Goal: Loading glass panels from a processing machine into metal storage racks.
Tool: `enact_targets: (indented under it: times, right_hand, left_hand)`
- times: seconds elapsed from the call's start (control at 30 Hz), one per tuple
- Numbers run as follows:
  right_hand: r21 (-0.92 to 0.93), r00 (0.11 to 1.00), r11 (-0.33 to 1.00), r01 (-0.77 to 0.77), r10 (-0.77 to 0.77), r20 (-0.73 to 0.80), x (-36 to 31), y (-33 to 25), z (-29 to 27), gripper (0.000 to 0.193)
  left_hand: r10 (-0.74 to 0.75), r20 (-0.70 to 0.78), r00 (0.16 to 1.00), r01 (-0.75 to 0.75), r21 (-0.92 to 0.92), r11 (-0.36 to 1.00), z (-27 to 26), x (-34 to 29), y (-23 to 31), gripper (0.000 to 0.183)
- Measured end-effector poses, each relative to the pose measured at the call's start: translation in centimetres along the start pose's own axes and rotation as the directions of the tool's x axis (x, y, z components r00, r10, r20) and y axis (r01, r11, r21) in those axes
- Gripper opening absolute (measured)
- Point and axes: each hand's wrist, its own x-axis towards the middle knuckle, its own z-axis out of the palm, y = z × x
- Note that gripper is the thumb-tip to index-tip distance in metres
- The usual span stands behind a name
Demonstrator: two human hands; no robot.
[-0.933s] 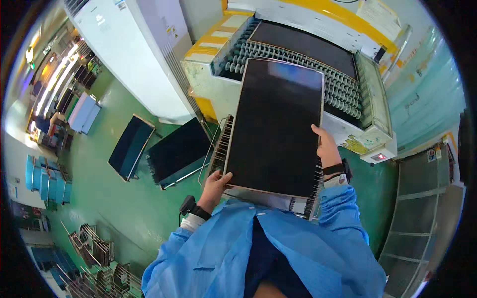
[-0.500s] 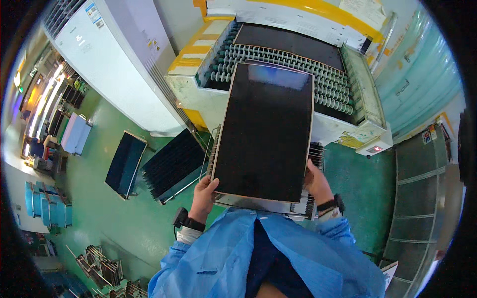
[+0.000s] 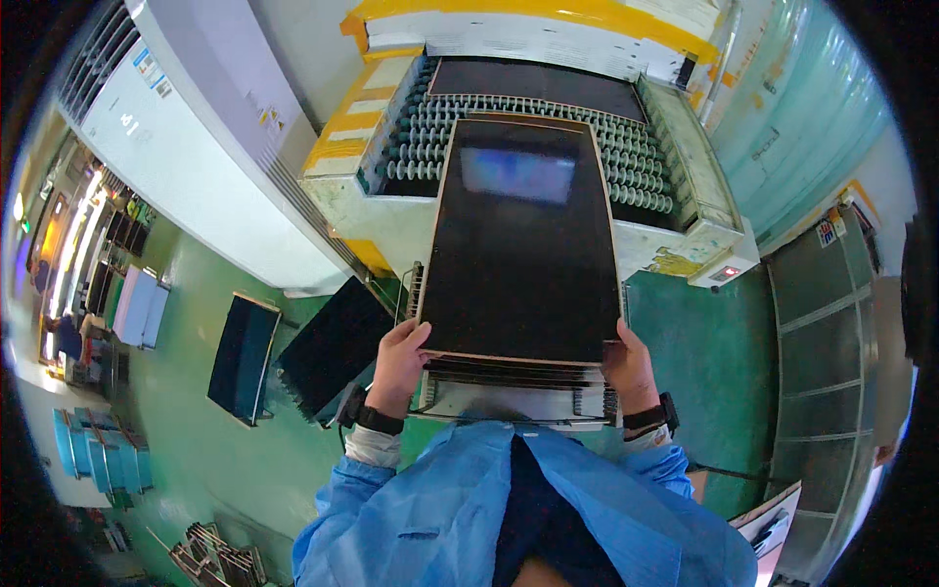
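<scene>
Currently, a glossy black rectangular panel with a thin pale border [image 3: 518, 254] lies between two bare hands, its long sides running away from the person. The left hand [image 3: 399, 360] is closed on the panel's near left corner, thumb over the upper face and the other fingers mostly hidden. The right hand [image 3: 629, 367] is curled at the near right corner, thumb pointing up along the edge; exactly how its fingers sit underneath cannot be told. Each wrist wears a black band, below which come the sleeves of a blue gown [image 3: 440, 499].

Under the panel stands a metal rack with comb-like sides [image 3: 509, 403], and several dark layered edges show just below the panel's near edge. Whether the panel touches the rack is unclear. Its far end overlaps, in view, the near edge of a pale roller machine trimmed with yellow tape [image 3: 323, 181]. Between that machine's side walls sit rows of grey-green disc rollers [image 3: 641, 176], with a second dark panel [image 3: 538, 90] lying across them toward the far edge.

To the left, on a green floor [image 3: 245, 470], two racks of dark panels [image 3: 337, 342] stand near a tall white cabinet [image 3: 176, 137].
</scene>
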Motion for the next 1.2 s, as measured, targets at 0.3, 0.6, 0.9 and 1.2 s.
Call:
enact_targets:
  times: [0.3,0.6,0.9,1.2]
  right_hand:
    - [0.054,0.981,0.979,0.196,-0.196,-0.005,3.3,-2.6,-5.4,0.015]
    - [0.050,0.950,0.949,0.310,-0.308,-0.050,3.9,-7.2,-8.8,0.012]
    - [0.068,0.931,0.929,0.364,-0.360,-0.062,6.5,-8.3,-7.7,0.020]
    - [0.109,0.949,0.947,0.302,-0.288,-0.126,9.8,-7.0,-3.4,0.016]
  left_hand:
    - [0.159,-0.040,0.986,-0.163,-0.115,0.980,-3.5,1.7,2.7,0.014]
    - [0.221,-0.040,0.974,-0.223,-0.059,0.973,-4.5,6.3,5.5,0.015]
    - [0.196,-0.014,0.981,-0.196,-0.017,0.980,-5.3,11.3,6.7,0.014]
    - [0.186,0.007,0.983,-0.186,0.014,0.982,-5.2,14.6,7.7,0.019]
